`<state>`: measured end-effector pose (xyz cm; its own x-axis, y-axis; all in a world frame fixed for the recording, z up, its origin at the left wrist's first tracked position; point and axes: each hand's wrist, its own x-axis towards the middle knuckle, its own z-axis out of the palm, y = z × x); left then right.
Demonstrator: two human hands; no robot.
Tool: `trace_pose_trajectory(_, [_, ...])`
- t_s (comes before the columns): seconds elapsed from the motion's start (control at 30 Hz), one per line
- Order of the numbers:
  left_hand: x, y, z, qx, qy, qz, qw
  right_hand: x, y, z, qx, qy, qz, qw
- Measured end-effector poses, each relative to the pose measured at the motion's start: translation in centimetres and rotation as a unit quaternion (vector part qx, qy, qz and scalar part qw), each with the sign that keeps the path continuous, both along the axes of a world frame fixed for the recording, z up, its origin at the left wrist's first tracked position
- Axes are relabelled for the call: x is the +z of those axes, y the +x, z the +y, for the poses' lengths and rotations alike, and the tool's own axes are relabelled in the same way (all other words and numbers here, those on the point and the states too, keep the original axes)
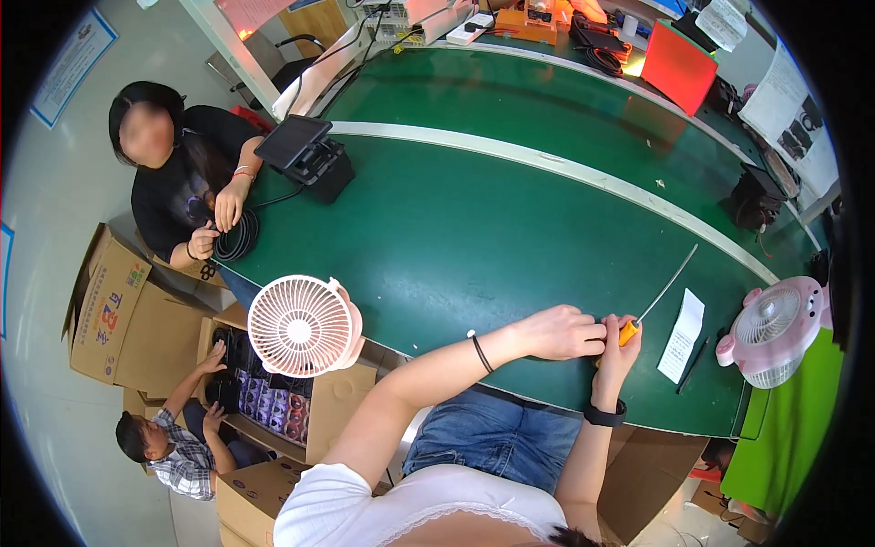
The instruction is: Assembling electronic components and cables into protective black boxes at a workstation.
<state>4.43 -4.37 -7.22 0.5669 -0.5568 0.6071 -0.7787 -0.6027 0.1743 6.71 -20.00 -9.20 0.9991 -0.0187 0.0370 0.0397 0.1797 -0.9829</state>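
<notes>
A screwdriver (629, 332) with a yellow handle and a long thin metal shaft rests in my right hand (617, 361), whose fingers are closed round the handle. Its shaft points up and away to the right. My left hand (561, 332) is beside it with curled fingers, touching or nearly touching the right hand; whatever lies between the fingertips is hidden. Both hands are over the near edge of the green table (437, 219). To their right lie a white slip of paper (682, 337) and a thin black pen-like stick (694, 366).
A pale pink fan (305, 326) stands at the left table edge, a pink-white fan (770, 330) at the right. A black screen device (314, 159) sits at back left. One co-worker handles a coiled black cable (239, 237); another reaches into an open carton (342, 401) below.
</notes>
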Motion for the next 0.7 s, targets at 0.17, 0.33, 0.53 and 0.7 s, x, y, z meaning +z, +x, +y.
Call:
trace_pose_trajectory(0.17, [-0.15,0.07,-0.04,0.000,-0.003,-0.006,1.000,-0.06,0.00,-0.03,-0.002,0.003,-0.006,1.000])
trace_pose_trajectory(0.33, [0.02,0.01,-0.05,-0.001,-0.005,-0.002,1.000,-0.09,0.09,-0.06,0.000,0.007,0.000,1.000])
trace_pose_trajectory(0.53, [-0.23,-0.05,0.21,-0.002,0.002,0.009,1.000,-0.12,-0.01,0.19,-0.002,0.002,-0.005,1.000])
trace_pose_trajectory(0.7, [-0.12,-0.15,0.21,-0.002,0.005,0.007,1.000,-0.09,-0.22,0.15,-0.005,0.001,0.001,1.000])
